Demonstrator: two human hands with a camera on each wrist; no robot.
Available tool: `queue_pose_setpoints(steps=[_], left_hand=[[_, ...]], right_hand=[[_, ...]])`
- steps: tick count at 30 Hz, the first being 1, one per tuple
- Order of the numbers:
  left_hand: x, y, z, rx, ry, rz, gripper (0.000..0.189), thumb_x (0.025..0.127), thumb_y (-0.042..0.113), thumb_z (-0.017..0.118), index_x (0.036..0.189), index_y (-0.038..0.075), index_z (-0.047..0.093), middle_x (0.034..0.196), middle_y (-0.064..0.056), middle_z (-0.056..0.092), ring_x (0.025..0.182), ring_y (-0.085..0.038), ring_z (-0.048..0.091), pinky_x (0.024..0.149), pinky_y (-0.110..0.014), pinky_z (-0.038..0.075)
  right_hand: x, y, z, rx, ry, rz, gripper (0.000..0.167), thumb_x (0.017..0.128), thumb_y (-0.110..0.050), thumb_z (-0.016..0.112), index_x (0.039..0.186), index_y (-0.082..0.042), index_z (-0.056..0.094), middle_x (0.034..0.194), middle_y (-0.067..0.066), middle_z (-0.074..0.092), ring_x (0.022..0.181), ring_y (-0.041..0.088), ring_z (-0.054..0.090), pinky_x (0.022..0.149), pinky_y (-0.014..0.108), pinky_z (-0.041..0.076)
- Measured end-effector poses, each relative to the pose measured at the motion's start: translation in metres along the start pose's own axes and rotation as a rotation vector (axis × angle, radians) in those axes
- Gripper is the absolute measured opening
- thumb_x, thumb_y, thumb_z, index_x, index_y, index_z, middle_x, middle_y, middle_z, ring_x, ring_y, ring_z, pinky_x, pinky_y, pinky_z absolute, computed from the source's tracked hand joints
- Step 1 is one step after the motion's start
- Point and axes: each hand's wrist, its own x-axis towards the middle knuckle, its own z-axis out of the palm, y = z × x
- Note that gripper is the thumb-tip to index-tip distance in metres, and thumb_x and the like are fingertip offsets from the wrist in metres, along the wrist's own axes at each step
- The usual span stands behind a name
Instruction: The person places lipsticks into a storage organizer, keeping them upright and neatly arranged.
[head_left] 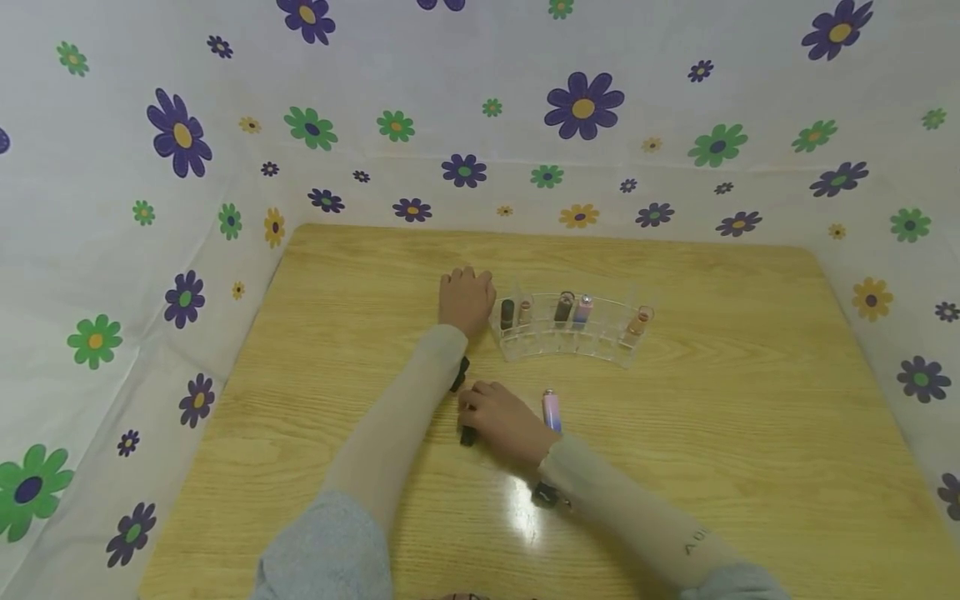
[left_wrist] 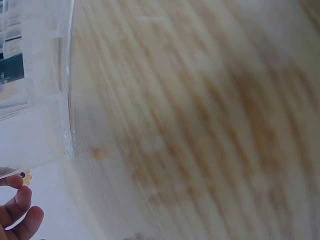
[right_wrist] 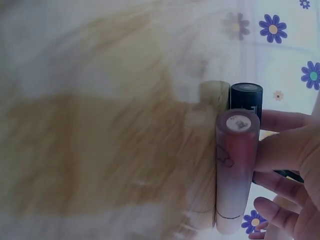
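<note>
My left hand [head_left: 467,300] is at the left end of a clear lipstick stand [head_left: 566,342], its curled fingertips [left_wrist: 29,220] right at the stand's edge in the left wrist view. Nearer the front, my right hand [head_left: 510,423] grips a dark lipstick [head_left: 468,435] between thumb and fingers. In the right wrist view this dark lipstick [right_wrist: 246,95] stands partly behind a pink-to-pale lipstick tube [right_wrist: 236,170]. That pink and blue lipstick [head_left: 552,410] lies on the table beside the right hand in the head view.
The stand holds several lipsticks: a dark green one [head_left: 507,313] at the left, a dark brown one [head_left: 564,308] and a pink-blue one [head_left: 582,310] mid-row, and a rose-gold one [head_left: 639,323] at the right. Flowered cloth [head_left: 510,75] surrounds the wooden table [head_left: 750,375].
</note>
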Motion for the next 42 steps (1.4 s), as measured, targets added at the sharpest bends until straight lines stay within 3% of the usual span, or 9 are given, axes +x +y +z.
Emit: queue_pose_setpoints(steps=[7,11,15,21,25,28,32,37,42], left_hand=[[0.002,-0.003,0.005,0.01,0.009,-0.002,0.035,0.099,0.028,0.031,0.107,0.015,0.063,0.102,-0.011,0.064,0.099,-0.03,0.059,0.09,-0.046,0.045],[0.002,-0.003,0.005,0.008,0.004,-0.002,0.035,0.099,0.028,0.031,0.108,0.015,0.063,0.102,-0.011,0.064,0.099,-0.03,0.059,0.091,-0.046,0.045],[0.002,-0.002,0.003,-0.004,-0.003,-0.002,0.035,0.099,0.027,0.031,0.107,0.014,0.063,0.102,-0.012,0.064,0.1,-0.031,0.058,0.091,-0.047,0.044],[0.001,-0.001,0.003,-0.01,-0.01,-0.002,0.034,0.099,0.027,0.031,0.104,0.014,0.062,0.102,-0.012,0.063,0.099,-0.031,0.058,0.091,-0.047,0.044],[0.001,0.0,0.002,-0.007,-0.022,-0.008,0.034,0.1,0.028,0.03,0.106,0.014,0.061,0.104,-0.012,0.063,0.1,-0.031,0.058,0.092,-0.047,0.044],[0.001,0.0,0.001,-0.005,-0.023,-0.008,0.034,0.1,0.028,0.03,0.104,0.013,0.061,0.103,-0.012,0.063,0.099,-0.031,0.058,0.091,-0.047,0.044],[0.001,0.0,-0.001,-0.005,-0.031,-0.009,0.034,0.1,0.027,0.03,0.102,0.013,0.061,0.102,-0.012,0.063,0.099,-0.031,0.058,0.091,-0.047,0.044],[0.001,0.001,-0.004,-0.008,-0.058,-0.017,0.036,0.1,0.028,0.029,0.106,0.013,0.061,0.104,-0.012,0.063,0.1,-0.031,0.057,0.092,-0.046,0.044],[0.0,0.002,-0.005,-0.006,-0.06,-0.018,0.036,0.1,0.027,0.029,0.107,0.013,0.061,0.105,-0.012,0.063,0.1,-0.03,0.058,0.091,-0.045,0.044]], right_hand=[[-0.008,0.003,-0.002,0.018,-0.033,0.04,0.02,0.074,-0.013,0.072,0.088,-0.028,0.071,0.108,-0.006,0.062,0.097,0.012,0.057,0.084,0.028,0.047],[-0.008,-0.002,-0.009,-0.001,-0.062,0.066,0.01,0.084,-0.019,0.063,0.089,-0.023,0.071,0.109,-0.003,0.064,0.092,0.015,0.06,0.08,0.031,0.048],[-0.007,-0.006,-0.011,-0.059,-0.074,0.095,0.016,0.089,-0.027,0.058,0.091,-0.017,0.07,0.11,0.001,0.065,0.088,0.017,0.06,0.078,0.032,0.048],[-0.006,-0.006,-0.01,-0.028,-0.012,0.164,0.008,0.084,-0.017,0.064,0.089,-0.015,0.07,0.111,0.003,0.063,0.076,0.017,0.058,0.069,0.029,0.048],[-0.005,-0.007,-0.009,0.031,0.013,0.208,0.021,0.084,-0.016,0.066,0.104,-0.013,0.064,0.114,0.009,0.058,0.078,0.018,0.061,0.069,0.031,0.05],[-0.004,-0.008,-0.01,0.09,0.025,0.242,0.033,0.084,-0.013,0.066,0.115,-0.01,0.055,0.106,0.009,0.055,0.072,0.017,0.056,0.064,0.029,0.048],[-0.002,-0.009,-0.007,0.116,0.055,0.273,0.031,0.085,-0.009,0.059,0.115,-0.007,0.05,0.091,0.005,0.049,0.067,0.014,0.044,0.059,0.026,0.041],[0.0,-0.01,-0.003,0.083,0.023,0.322,0.028,0.086,-0.011,0.058,0.112,-0.005,0.05,0.087,0.006,0.054,0.074,0.017,0.052,0.064,0.029,0.046],[0.002,-0.011,-0.002,0.144,-0.031,0.39,0.018,0.09,-0.012,0.053,0.104,-0.002,0.053,0.084,0.006,0.058,0.074,0.019,0.057,0.064,0.03,0.049]])
